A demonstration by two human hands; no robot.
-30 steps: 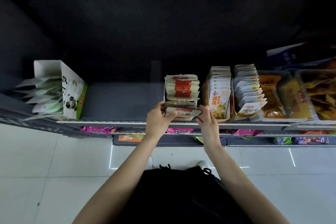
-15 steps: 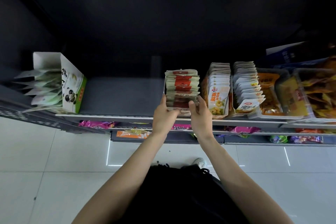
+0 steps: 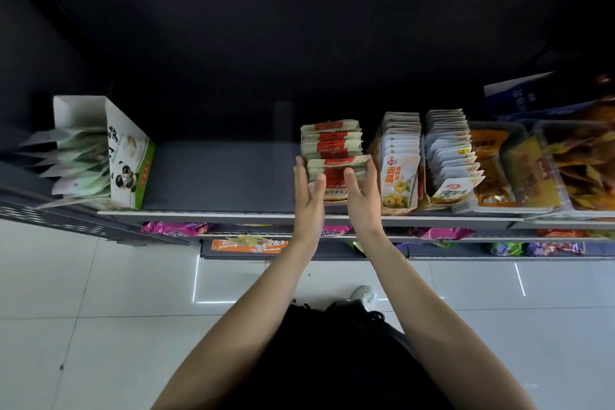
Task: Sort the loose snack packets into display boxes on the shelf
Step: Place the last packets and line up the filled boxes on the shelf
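Red-and-cream snack packets (image 3: 336,170) stand bunched mid-shelf between our left hand (image 3: 309,200) & right hand (image 3: 362,200), fingers straight, pressing the sides w/o gripping, so if we ease off unevenly the front ones prob tip off the grey shelf edge (image 3: 233,217).

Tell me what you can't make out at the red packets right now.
Head view only:
- Front of the red packets: covered by the left hand and right hand.
- Their display box: hidden behind packets and hands.
- Packet print: too small to read.
- Back of the shelf: lost in shadow.
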